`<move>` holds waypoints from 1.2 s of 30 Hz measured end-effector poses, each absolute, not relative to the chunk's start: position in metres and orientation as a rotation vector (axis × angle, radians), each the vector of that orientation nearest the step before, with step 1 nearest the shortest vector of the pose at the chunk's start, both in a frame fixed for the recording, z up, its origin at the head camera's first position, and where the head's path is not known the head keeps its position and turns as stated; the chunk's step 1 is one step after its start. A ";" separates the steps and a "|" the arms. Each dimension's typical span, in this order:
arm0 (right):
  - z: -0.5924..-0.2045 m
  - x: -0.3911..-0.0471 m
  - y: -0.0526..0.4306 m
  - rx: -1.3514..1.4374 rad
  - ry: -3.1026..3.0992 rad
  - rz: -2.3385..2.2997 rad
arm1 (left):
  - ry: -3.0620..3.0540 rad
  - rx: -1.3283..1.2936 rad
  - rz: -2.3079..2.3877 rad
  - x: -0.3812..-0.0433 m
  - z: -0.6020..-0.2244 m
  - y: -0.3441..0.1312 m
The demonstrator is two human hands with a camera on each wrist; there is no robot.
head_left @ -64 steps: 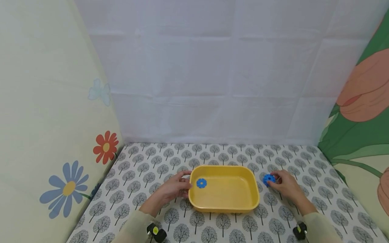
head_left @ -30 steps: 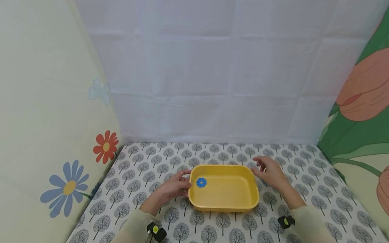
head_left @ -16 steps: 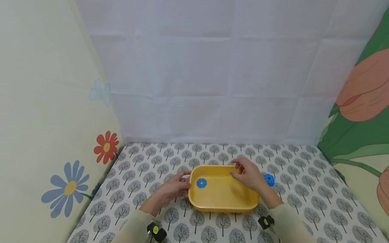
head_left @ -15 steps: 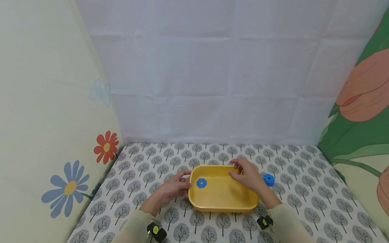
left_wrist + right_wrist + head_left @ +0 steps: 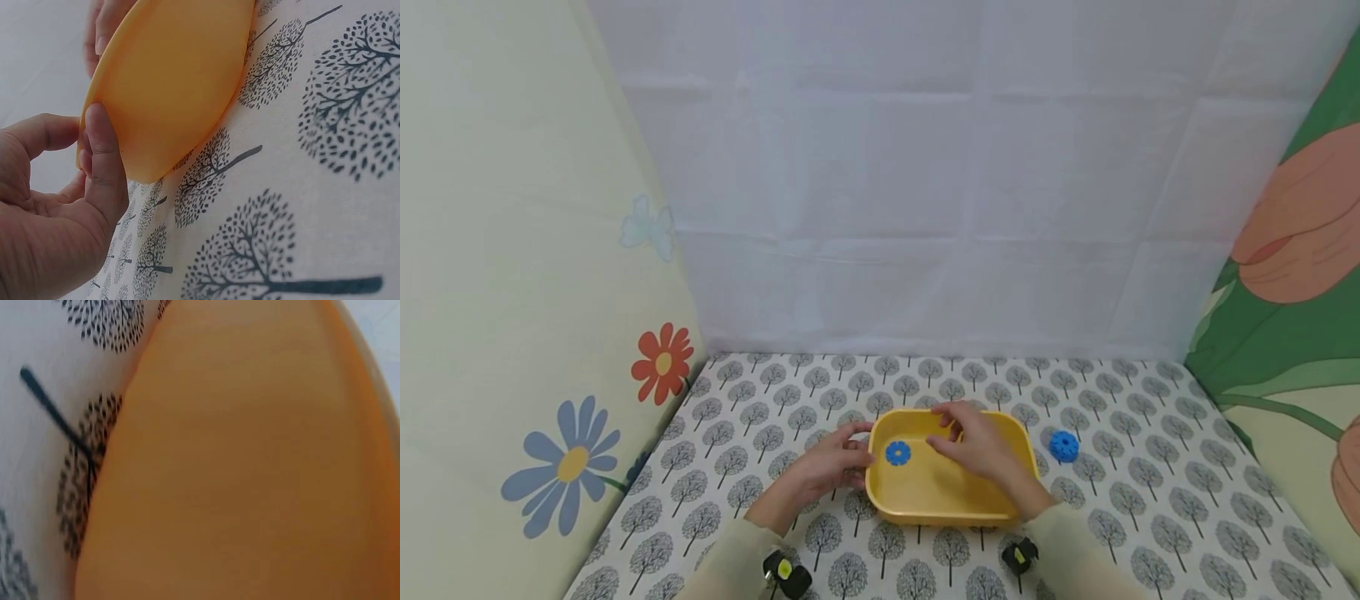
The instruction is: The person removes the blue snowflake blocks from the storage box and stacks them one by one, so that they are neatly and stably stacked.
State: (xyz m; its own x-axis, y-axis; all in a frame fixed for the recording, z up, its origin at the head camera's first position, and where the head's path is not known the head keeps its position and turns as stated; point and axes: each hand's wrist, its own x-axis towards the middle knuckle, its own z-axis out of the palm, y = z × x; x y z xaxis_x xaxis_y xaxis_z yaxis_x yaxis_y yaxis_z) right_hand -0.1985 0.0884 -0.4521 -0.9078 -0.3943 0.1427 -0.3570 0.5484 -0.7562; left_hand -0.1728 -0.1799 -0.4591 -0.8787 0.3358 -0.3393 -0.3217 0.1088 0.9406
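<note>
A yellow plastic tub sits on the tree-print cloth. My left hand holds its left rim; in the left wrist view, the thumb and fingers pinch the tub's edge. On the tub's floor, at the left end, lies a blue flower-shaped disc. My right hand hovers over the tub with loosely bent fingers, holding nothing visible, a little right of the disc. The right wrist view shows only the tub's outer wall and cloth; the right fingers are out of sight there.
To the right of the tub rests a blue notched piece, apparently several discs stacked or joined. The tree-print cloth covers the table. A white sheet hangs behind, with floral panels at both sides.
My right hand has left the blue stack on the right and moved left over the tub, toward the blue disc inside. My left hand and the tub stay in place.
</note>
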 end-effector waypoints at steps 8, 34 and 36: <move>-0.463 -0.200 0.073 -0.699 2.648 -1.341 | 1.908 0.017 1.822 -0.173 -0.459 -0.180; -0.481 -0.202 0.041 -0.592 2.628 -1.026 | 1.893 0.016 1.822 -0.174 -0.460 -0.180; -0.482 -0.201 0.038 -0.568 2.638 -0.999 | 1.895 0.009 1.820 -0.174 -0.460 -0.181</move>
State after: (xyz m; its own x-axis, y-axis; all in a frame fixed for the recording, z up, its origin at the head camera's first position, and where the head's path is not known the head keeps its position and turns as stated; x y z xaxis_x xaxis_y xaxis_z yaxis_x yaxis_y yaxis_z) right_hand -0.2008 0.0378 -0.4818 -0.8889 -0.4460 -0.1047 -0.2647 0.6865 -0.6773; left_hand -0.1736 -0.1805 -0.4604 -0.8707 0.3452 -0.3502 -0.3359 0.1025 0.9363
